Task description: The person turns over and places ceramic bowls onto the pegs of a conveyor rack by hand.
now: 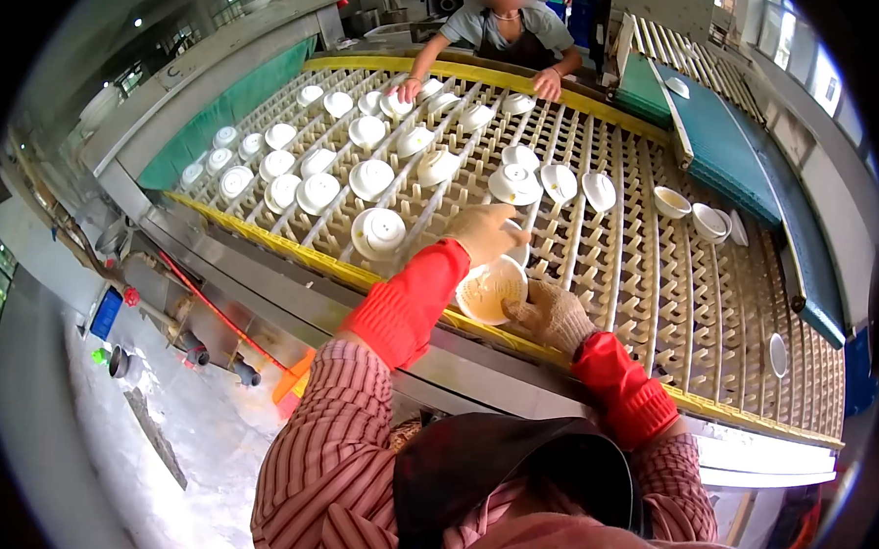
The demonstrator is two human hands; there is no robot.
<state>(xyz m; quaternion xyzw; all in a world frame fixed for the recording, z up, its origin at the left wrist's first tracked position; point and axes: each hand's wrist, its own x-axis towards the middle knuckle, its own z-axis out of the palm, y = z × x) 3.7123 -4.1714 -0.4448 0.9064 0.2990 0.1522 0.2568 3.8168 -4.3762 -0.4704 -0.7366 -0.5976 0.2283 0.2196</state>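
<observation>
My right hand [552, 317], in a pale knit glove, grips the rim of a white bowl [485, 294] that is tilted so its inside faces me. Yellowish-brown residue coats that inside. My left hand [482, 233], gloved too, is just above it, fingers curled at a second white bowl [521, 254], which is partly hidden behind the first bowl and the hand. To the left, an upside-down bowl [378, 234] rests on the pegged conveyor [596, 281]. Further bowls [514, 184] lie beyond my hands.
Several bowls [317, 193] are spread over the conveyor's left and middle. More bowls [708, 223] stand to the right. Yellow rails [293, 253] edge the belt. Across it, a co-worker's hand [404, 88] touches a bowl. A green side belt [733, 189] runs at the right.
</observation>
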